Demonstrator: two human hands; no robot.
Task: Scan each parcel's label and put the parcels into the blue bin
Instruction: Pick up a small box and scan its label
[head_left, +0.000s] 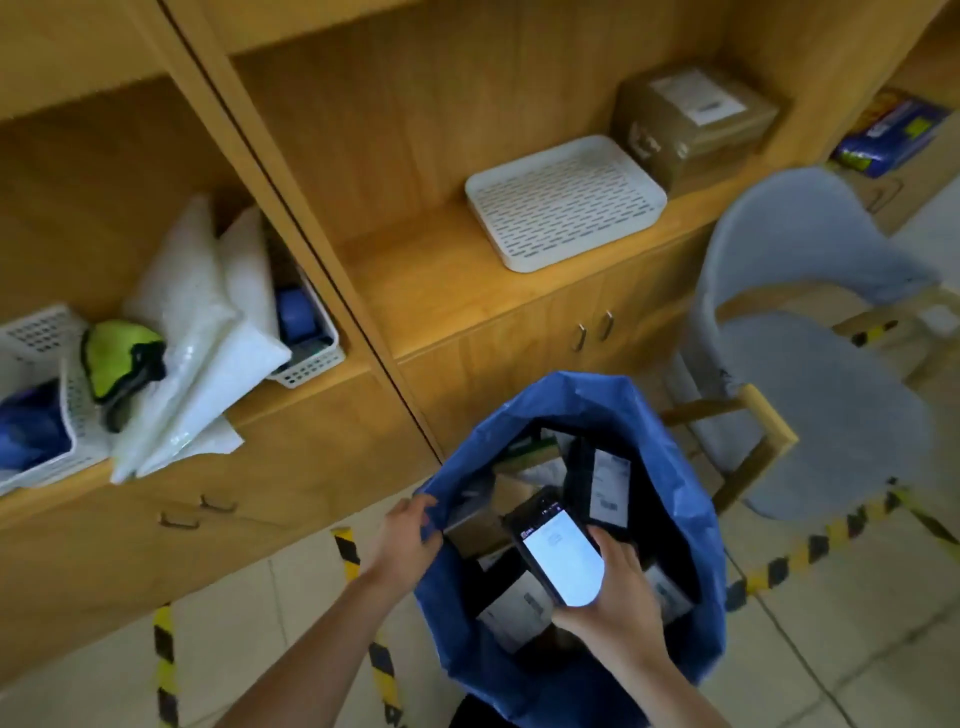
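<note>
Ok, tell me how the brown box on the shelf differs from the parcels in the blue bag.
The brown box stands alone on the open shelf beside the white tray; the parcels lie jumbled together inside the blue bag. The box sits flat with its label facing up; the parcels are tilted at odd angles. The box is untouched, while the right hand holds a phone over the parcels. Both carry white labels.

Left hand (410, 530) pinching with fingers curled, right hand (613, 587) clasped, both forearms extended forward
</note>
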